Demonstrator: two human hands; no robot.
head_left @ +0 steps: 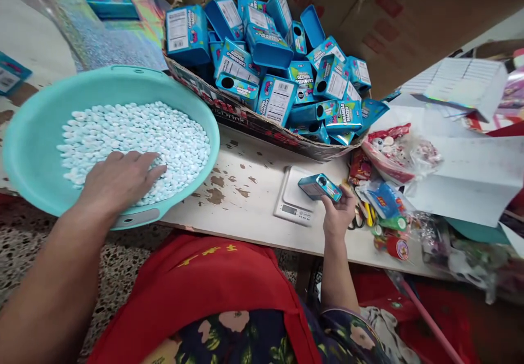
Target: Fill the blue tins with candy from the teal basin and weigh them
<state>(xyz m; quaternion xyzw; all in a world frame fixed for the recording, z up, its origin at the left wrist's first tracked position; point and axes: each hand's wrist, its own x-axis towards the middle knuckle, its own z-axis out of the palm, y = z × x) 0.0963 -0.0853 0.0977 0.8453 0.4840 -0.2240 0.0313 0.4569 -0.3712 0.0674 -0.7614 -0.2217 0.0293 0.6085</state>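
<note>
My left hand (pixel 118 181) rests palm down in a turquoise plastic basin (pixel 36 129), fingers curled into the heap of small white candies (pixel 139 135); whether they hold any is hidden. My right hand (pixel 339 211) grips a small blue candy box (pixel 320 187) lying on its side, its round hole facing right. It holds the box over a small white digital scale (pixel 291 200) on the worn white tabletop (pixel 241 189).
A cardboard tray (pixel 245 121) behind the scale is piled with several blue candy boxes (pixel 266 47). Bags of sweets (pixel 393 151), tape rolls and white paper (pixel 462 173) clutter the right side. Holographic sheets (pixel 102 42) lie at the back left. Large cardboard stands behind.
</note>
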